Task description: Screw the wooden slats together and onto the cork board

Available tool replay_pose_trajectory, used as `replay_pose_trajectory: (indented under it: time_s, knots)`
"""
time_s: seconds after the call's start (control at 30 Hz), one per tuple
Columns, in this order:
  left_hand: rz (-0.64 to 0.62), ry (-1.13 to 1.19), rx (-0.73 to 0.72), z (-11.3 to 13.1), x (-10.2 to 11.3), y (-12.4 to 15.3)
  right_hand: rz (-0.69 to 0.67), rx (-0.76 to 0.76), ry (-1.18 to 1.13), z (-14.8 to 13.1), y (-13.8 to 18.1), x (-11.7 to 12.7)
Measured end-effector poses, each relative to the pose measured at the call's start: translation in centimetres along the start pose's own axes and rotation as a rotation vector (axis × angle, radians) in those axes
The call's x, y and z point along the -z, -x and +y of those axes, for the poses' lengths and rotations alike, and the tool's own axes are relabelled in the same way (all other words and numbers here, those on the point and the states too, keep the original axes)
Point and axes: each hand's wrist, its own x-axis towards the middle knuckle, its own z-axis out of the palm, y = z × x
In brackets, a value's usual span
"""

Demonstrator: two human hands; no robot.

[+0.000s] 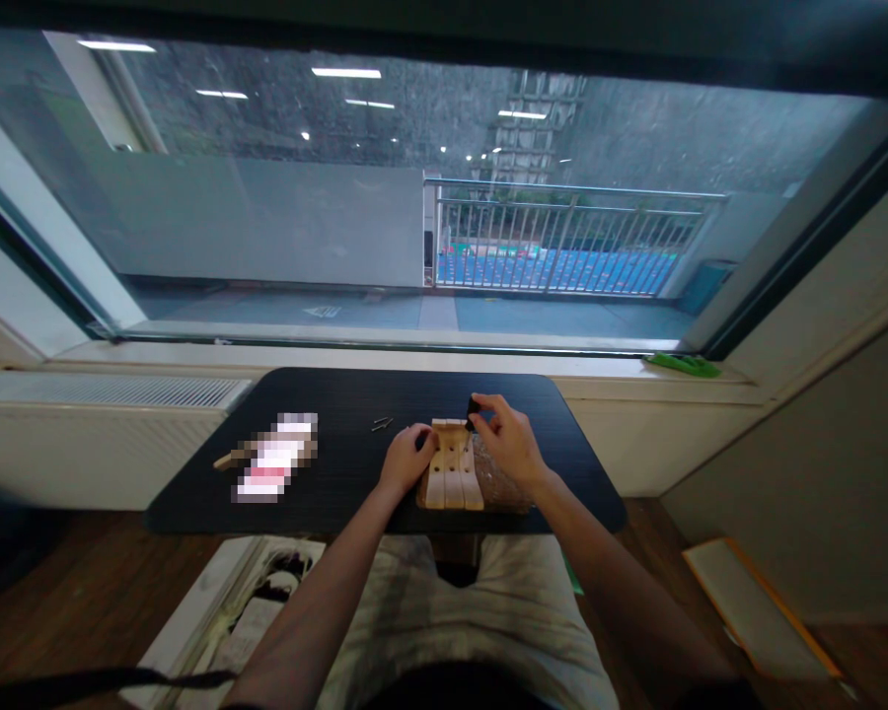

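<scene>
A light wooden piece with dark round holes lies near the front of the black table. It rests on a brown, rough-looking block. My left hand grips the wooden piece at its left side, fingers curled; a small dark spot by the thumb is too small to name. Between the closed fingertips of my right hand is the black handle of a screwdriver. Its thin shaft points down to a hole at the wood's right side; whether the tip touches a screw is too small to tell.
Several small metal screws lie on the black table, left of the wood. A blurred-out flat item and a wooden stick are farther left. Behind the table run a windowsill with a green item and a radiator.
</scene>
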Motion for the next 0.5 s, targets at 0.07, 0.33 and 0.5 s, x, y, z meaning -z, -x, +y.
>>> replay_pose_trajectory:
  time_s: [0.07,0.33,0.5]
  knots:
    - [0.003,0.002,0.001,0.01,-0.01,0.01,0.001,-0.003,0.004,-0.02,0.02,0.00]
    - [-0.001,-0.002,0.009,0.22,0.07,0.03,0.015,0.013,0.030,0.36,0.01,-0.18]
    - [0.002,-0.003,0.002,0.30,0.13,0.03,0.013,0.023,0.056,0.33,-0.03,-0.16]
